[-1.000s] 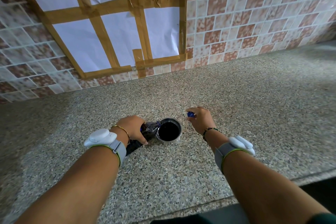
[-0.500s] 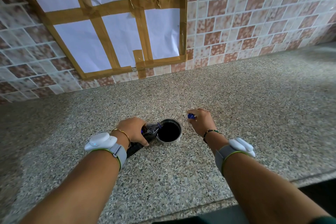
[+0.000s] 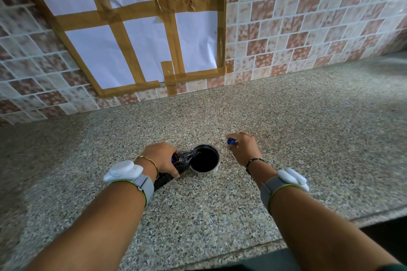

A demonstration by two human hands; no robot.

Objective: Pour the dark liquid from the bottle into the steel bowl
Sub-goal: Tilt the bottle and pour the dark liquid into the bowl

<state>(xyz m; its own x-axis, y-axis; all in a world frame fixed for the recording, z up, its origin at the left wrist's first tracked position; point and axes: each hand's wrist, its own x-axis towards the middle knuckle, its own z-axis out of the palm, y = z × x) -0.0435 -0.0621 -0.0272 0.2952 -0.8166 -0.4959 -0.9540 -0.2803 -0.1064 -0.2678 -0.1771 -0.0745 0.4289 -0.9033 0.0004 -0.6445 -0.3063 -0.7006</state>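
Note:
A small steel bowl [image 3: 216, 166] stands on the granite counter and holds dark liquid. My left hand [image 3: 161, 157] grips a clear plastic bottle [image 3: 184, 159] of dark liquid, tipped to the right with its open neck over the bowl's left rim. The bottle's lower part is hidden under my hand and wrist. My right hand [image 3: 244, 148] rests just right of the bowl and pinches a blue bottle cap [image 3: 231, 141] in its fingertips.
The speckled granite counter [image 3: 286, 127] runs back to a tiled wall [image 3: 297, 28] with white paper taped on it. The counter's front edge [image 3: 242, 251] lies near my forearms. Both wrists wear white sensor bands.
The bottle stays tipped at the bowl's rim and the bowl stays dark to about the same level. Both hands hold their places; the view has shifted only slightly.

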